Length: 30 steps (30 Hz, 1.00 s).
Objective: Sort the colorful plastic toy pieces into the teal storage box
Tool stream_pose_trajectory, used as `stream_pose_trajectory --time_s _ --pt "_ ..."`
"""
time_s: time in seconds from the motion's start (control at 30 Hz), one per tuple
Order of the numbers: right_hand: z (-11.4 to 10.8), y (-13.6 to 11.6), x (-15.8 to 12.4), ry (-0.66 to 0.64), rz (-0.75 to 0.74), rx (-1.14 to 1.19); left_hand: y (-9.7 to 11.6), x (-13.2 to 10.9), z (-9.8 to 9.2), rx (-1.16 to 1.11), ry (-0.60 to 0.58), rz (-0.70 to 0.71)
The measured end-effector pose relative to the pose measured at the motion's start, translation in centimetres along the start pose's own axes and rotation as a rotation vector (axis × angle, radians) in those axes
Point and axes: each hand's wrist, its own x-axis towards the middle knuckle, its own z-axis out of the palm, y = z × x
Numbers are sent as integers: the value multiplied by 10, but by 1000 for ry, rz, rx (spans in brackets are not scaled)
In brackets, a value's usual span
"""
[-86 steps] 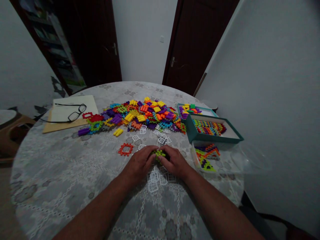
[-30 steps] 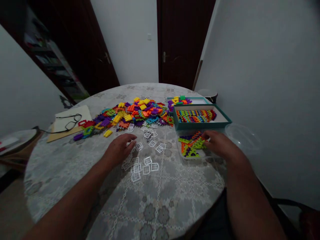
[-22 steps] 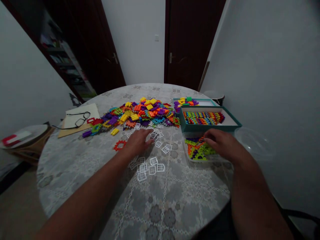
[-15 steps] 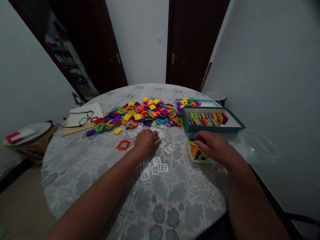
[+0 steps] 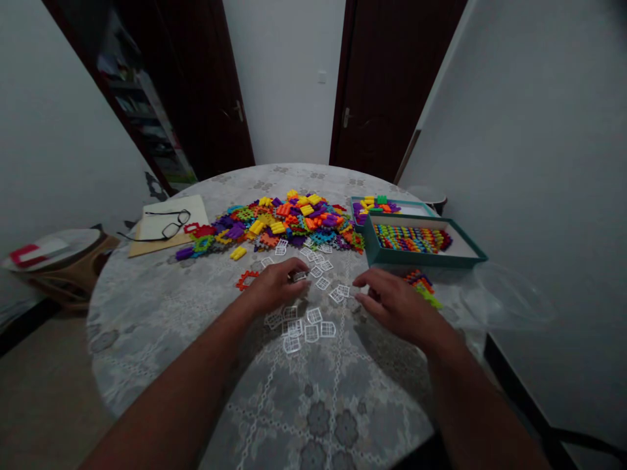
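Note:
My left hand (image 5: 277, 285) is over the near middle of the table, thumb and forefinger closed on a small white window-grid piece (image 5: 300, 277). Across from it, my right hand (image 5: 394, 301) holds nothing; its thumb and forefinger are apart, close to a pair of overlapping white window-grid pieces (image 5: 339, 293). More such loose pieces (image 5: 311, 333) lie flat nearer to me, and several others are scattered ahead of the hands. Beside the left knuckles sits an orange gear-shaped frame (image 5: 245, 279). Behind my right hand, a clear tub holding colourful pieces (image 5: 422, 287) is partly hidden.
A large heap of bright plastic pieces (image 5: 294, 222) spreads across the table's middle. To its right are a green-edged box (image 5: 426, 260) with rows of colourful pieces and a tray (image 5: 416, 207) behind. Glasses (image 5: 171, 228) rest on papers at left; a clear lid (image 5: 509, 297) lies at right.
My right hand has left the clear tub and moved left toward the white pieces. The left hand has drawn back slightly, a white piece now showing in its fingers. The view has shifted a little.

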Motion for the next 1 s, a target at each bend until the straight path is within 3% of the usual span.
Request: stream_pose_trajectory --time_s 0.13,0.23,0.4,0.53,0.73,0.87,1.0 --pt "24 -9 1 105 -121 49 9 -3 -8 -281 -31 42" --pt "40 -17 4 133 -160 72 11 -3 -4 -327 -46 40" --pt "52 -26 7 131 -152 70 13 0 6 -503 -66 -68" --pt "58 -28 8 213 -133 139 21 -3 7 -750 -221 -191" --pt "66 -27 9 215 -169 227 30 -7 14 -829 -392 -173" --pt "55 -25 9 156 -147 180 31 -6 18 -763 -424 -221" --pt "11 -12 1 76 -115 146 33 -2 14 -617 -340 -275"
